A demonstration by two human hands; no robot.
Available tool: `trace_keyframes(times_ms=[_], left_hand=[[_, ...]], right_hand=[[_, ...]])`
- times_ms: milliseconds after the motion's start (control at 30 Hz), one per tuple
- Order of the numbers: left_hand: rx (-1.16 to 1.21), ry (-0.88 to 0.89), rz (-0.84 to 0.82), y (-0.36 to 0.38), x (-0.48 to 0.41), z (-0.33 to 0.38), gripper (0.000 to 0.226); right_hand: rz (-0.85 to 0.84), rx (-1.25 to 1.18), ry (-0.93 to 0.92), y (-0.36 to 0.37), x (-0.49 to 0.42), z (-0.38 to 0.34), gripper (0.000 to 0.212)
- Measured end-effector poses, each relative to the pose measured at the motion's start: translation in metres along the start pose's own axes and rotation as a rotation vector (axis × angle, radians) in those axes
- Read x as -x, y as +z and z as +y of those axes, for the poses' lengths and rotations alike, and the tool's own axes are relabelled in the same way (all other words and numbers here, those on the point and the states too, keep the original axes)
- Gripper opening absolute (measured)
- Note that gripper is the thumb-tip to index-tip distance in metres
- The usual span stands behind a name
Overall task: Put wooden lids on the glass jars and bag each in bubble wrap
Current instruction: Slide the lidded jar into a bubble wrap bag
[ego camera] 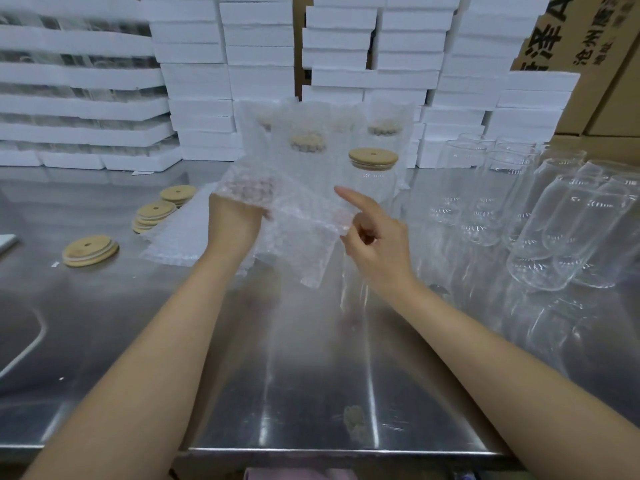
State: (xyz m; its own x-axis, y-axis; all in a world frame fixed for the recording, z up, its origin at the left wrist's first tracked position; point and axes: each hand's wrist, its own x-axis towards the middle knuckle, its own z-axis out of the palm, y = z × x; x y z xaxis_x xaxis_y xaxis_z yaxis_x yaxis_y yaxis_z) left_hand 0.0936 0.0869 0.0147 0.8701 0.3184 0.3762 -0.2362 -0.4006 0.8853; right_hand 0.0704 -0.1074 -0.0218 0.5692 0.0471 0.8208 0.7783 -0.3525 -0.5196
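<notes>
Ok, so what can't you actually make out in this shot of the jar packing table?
Head view, the only one:
Left hand: its fingertips are hidden behind the bubble wrap bag it grips.
Wrapped jars at the back: blurred by wrap, count unclear.
Empty glass jars, right: overlapping clear glass, count unclear.
Cardboard box print: cut off by the top edge.

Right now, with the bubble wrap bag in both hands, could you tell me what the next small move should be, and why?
Probably open the bubble wrap bag at its mouth and bring it toward the lidded jar beyond it. The left hand and right hand both pinch the bag's edges, that jar stands bare, and the bagged jars behind it look done.
</notes>
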Motion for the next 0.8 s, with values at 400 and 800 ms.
trace_keyframes(times_ms=[400,800], left_hand=[[-0.001,0.152,0.073,-0.009,0.001,0.0,0.02],[0.272,-0.008,-0.09,-0.012,-0.005,-0.001,0.009]], right_hand=[[0.116,-0.299,0.392,0.0,-0.003,-0.008,0.032],[0.076,-0.41,0.471,0.002,-0.003,-0.008,0.037]])
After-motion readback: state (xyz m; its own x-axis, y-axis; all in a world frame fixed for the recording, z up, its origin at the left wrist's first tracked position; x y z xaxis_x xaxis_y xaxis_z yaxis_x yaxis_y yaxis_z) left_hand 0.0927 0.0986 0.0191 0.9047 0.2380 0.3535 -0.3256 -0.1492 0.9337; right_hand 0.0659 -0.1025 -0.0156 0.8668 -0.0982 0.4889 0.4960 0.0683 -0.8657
